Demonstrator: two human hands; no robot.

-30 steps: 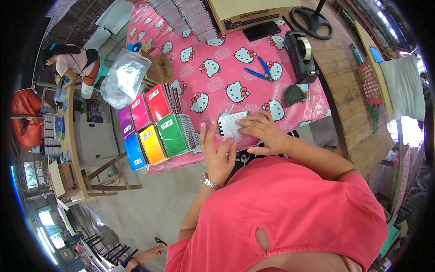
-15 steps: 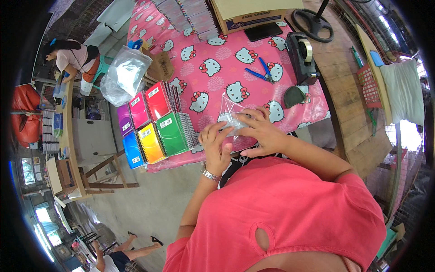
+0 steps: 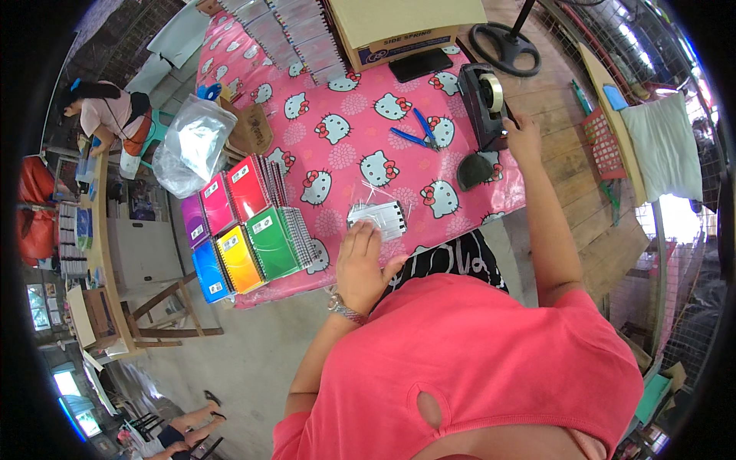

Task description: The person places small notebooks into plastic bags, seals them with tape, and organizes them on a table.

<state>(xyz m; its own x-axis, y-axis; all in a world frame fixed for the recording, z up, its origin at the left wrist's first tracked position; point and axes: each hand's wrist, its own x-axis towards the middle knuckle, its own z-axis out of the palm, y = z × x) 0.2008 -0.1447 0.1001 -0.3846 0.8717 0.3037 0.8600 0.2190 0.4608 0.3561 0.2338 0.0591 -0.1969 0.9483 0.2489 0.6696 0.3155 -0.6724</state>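
Observation:
A small wire-bound notebook (image 3: 387, 219) in a clear plastic sleeve lies face down near the table's front edge, its black coil to the right. My left hand (image 3: 359, 257) rests flat on its left part, fingers stretched out and thumb apart. Farther right, my right hand (image 3: 524, 139) has its fingers drawn together at the front end of a black tape dispenser (image 3: 483, 107) carrying a roll of clear tape. What those fingers pinch is too small to tell. Left of my left hand stand stacks of spiral notebooks (image 3: 274, 244) in several colours.
Blue-handled pliers (image 3: 416, 130), a dark green half-round object (image 3: 474, 171) and a black phone (image 3: 420, 66) lie on the pink patterned tablecloth (image 3: 337, 157). A cardboard box (image 3: 406, 38) stands at the back. Clear plastic bags (image 3: 195, 138) lie at left. Another person bends over a bench.
My right hand has left the plastic-wrapped notebook and reached right to the tape dispenser. The notebook now lies on the table under my left hand. The view has shifted slightly.

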